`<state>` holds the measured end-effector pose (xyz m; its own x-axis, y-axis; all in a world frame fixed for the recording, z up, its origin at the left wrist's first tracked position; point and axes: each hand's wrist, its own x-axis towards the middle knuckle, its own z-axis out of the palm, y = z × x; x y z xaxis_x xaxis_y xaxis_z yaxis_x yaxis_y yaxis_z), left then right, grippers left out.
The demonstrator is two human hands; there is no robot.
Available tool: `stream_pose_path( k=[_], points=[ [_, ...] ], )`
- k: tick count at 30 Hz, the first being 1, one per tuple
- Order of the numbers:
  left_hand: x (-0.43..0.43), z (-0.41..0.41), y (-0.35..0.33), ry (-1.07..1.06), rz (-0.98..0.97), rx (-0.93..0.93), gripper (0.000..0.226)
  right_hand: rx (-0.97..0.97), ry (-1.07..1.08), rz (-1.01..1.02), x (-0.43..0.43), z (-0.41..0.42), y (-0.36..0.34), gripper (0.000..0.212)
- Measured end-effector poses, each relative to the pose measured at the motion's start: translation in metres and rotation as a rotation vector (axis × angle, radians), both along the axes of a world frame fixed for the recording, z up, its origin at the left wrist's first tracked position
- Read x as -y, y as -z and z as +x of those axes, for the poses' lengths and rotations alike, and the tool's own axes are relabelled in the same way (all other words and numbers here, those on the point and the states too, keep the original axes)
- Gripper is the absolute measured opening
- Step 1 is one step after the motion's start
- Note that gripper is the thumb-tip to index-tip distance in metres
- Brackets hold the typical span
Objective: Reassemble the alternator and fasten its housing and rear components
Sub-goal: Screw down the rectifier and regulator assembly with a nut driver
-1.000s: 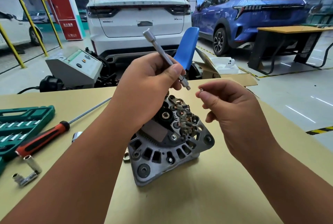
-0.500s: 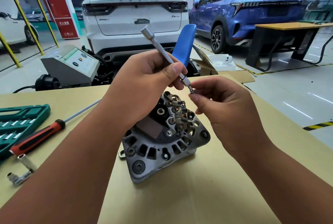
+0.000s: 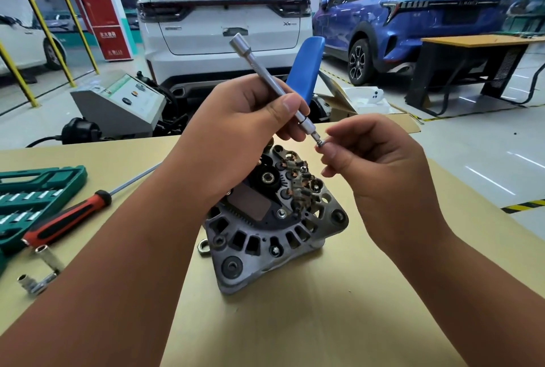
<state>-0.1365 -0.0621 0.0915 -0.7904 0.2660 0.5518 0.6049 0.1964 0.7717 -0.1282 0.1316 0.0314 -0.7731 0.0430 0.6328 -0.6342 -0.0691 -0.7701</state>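
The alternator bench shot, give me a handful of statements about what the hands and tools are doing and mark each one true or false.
1. The left hand holds a metal socket extension bar above the alternator. True.
2. The right hand rests flat on the table. False: it is raised, pinching a small fastener at the bar's lower tip.
3. The red-handled screwdriver lies on the table, left of the alternator. True.
4. The screwdriver is in the left hand's grip. False: no hand touches it.
5. The green tool case sits at the table's right edge. False: it is at the left edge.
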Motion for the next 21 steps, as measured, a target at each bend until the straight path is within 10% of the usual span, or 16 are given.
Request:
stream_pose_path(
  k=[11, 21],
  points=[
    [0.001, -0.001, 0.001, 0.031, 0.003, -0.021, 0.019, 0.281, -0.216, -0.285, 0.001, 0.002, -0.008, 0.013],
    [0.005, 0.002, -0.005, -0.035, -0.102, -0.064, 0.017, -0.002, -0.003, 0.148, 0.0, 0.005, -0.014, 0.029]
  ],
)
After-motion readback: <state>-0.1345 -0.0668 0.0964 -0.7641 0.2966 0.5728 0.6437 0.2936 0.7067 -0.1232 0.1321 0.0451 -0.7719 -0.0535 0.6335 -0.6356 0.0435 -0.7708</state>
